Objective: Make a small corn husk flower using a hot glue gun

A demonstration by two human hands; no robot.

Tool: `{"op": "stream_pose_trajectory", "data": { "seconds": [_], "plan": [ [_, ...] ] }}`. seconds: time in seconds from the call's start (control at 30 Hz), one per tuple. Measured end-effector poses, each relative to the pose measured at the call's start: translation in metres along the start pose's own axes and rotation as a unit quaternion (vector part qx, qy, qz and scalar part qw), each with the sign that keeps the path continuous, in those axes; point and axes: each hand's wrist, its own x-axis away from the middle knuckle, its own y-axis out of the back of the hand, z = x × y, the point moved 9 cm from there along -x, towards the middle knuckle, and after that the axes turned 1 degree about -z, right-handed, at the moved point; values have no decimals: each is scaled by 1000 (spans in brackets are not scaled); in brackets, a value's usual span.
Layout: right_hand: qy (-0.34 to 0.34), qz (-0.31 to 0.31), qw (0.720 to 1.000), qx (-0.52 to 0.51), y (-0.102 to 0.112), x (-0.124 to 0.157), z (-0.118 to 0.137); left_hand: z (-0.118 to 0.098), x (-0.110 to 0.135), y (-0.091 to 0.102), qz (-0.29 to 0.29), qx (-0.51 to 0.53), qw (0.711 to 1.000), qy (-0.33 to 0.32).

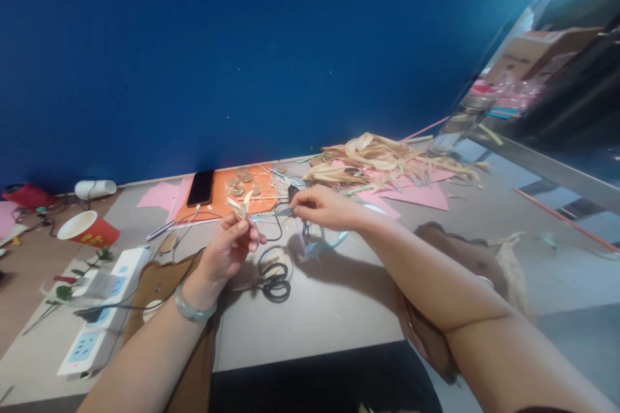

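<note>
My left hand (232, 244) is closed, pinching a small pale folded piece of dried husk (241, 206) between its fingertips above the grey table (329, 310). A pale green bangle sits on that wrist. My right hand (323, 206) is closed on a small grey tool (285, 211) whose tip points toward the husk piece. A hot glue gun with a blue stand (317, 242) lies on the table just below my right hand. Black-handled scissors (275, 284) lie below and between both hands.
A heap of dried husk strips (382, 161) rests on pink paper (421, 195) at the back right. An orange sheet (227, 197) carries a black phone (201, 187) and brown discs. A red paper cup (90, 228) and white power strip (101, 310) lie left.
</note>
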Motion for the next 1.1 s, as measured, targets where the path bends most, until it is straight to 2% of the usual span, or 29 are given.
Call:
{"op": "stream_pose_trajectory", "data": {
  "seconds": [0.1,0.27,0.33,0.4,0.43,0.5,0.53,0.6,0.67,0.73,0.87,0.97,1.1],
  "plan": [
    [31,-29,999,30,-4,1,5,2,1,-2,7,-3,1000,8],
    [47,-100,994,20,-1,2,9,3,-1,-4,4,16,1000,15],
    [82,-182,979,42,11,8,20,2,-3,-2,-6,27,1000,8],
    [131,-274,950,69,23,20,35,0,-4,-1,-14,39,999,-6],
    [152,-296,940,73,24,26,43,-1,-5,0,-16,46,999,-11],
    [171,-270,946,51,12,29,51,-1,-6,0,-19,54,998,-15],
    [166,-225,960,27,0,27,52,-1,-6,0,-21,55,998,-17],
    [122,-141,982,-37,-27,22,46,-1,-6,0,-25,52,998,-21],
    [67,-98,987,-108,-49,18,35,0,-6,0,-24,50,998,-20],
    [18,-80,980,-182,-67,15,23,4,-6,-1,-21,57,998,-10],
    [-72,-45,939,-334,-94,8,3,12,-4,-2,-18,64,998,10],
    [-88,-49,929,-356,-93,5,-2,17,-2,-5,-3,55,998,22],
    [-51,-14,930,-364,-70,7,14,8,-2,-7,1,58,998,-4]
  ]
}}
